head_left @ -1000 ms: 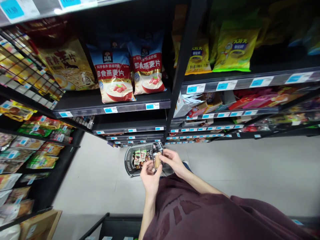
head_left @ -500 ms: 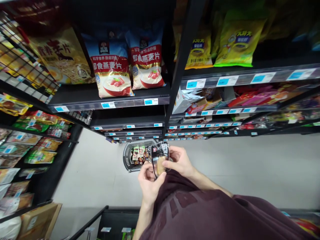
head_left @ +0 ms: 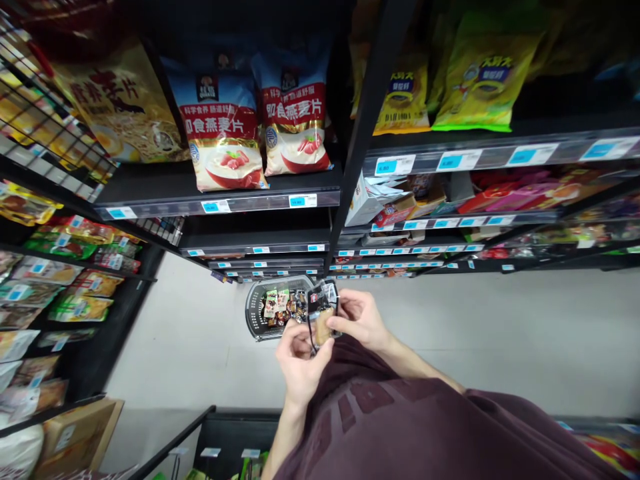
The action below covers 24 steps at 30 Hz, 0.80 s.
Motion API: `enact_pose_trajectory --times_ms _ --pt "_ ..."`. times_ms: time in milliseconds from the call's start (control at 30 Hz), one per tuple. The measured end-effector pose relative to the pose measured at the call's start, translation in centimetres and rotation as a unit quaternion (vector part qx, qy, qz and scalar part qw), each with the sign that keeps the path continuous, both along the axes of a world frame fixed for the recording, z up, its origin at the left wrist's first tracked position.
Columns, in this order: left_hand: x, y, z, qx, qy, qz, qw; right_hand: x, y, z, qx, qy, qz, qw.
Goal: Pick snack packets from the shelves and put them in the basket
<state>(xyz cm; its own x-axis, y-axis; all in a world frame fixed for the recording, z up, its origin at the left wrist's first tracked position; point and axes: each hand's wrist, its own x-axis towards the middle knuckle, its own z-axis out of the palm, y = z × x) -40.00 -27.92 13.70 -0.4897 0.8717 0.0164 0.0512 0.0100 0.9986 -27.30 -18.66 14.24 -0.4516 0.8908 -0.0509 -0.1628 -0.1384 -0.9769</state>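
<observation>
Both my hands hold a small clear snack packet [head_left: 321, 316] with a tan piece inside and a dark printed top. My left hand [head_left: 299, 365] grips its lower edge from below, fingers curled. My right hand [head_left: 362, 319] pinches its right side. Just beyond the packet, on the floor, stands a grey shopping basket [head_left: 256, 313] with several small packets in it.
Black store shelves rise in front: two oat bags [head_left: 260, 130] on the middle shelf, yellow bags [head_left: 475, 73] upper right, blue price tags along the edges. Snack racks [head_left: 60, 293] line the left. A cardboard box [head_left: 75, 437] sits lower left. Pale floor lies right of the basket.
The packet and both hands have come slightly closer to my chest and up in view. The left hand now cups the packet's bottom more fully. The basket has stayed put.
</observation>
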Motion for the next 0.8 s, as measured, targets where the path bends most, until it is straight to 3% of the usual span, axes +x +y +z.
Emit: enact_pose_trajectory --times_ms 500,633,800 --pt "0.2 -0.2 -0.1 -0.002 -0.051 0.003 0.999 0.0 -0.2 0.2 0.004 0.012 -0.009 1.0" --pt "0.3 -0.2 -0.9 -0.002 -0.213 0.001 0.977 -0.2 -0.4 0.2 0.018 -0.02 -0.028 0.999" --pt "0.2 -0.2 -1.6 -0.066 -0.421 -0.033 0.904 -0.6 -0.9 0.4 0.027 -0.012 -0.036 0.999"
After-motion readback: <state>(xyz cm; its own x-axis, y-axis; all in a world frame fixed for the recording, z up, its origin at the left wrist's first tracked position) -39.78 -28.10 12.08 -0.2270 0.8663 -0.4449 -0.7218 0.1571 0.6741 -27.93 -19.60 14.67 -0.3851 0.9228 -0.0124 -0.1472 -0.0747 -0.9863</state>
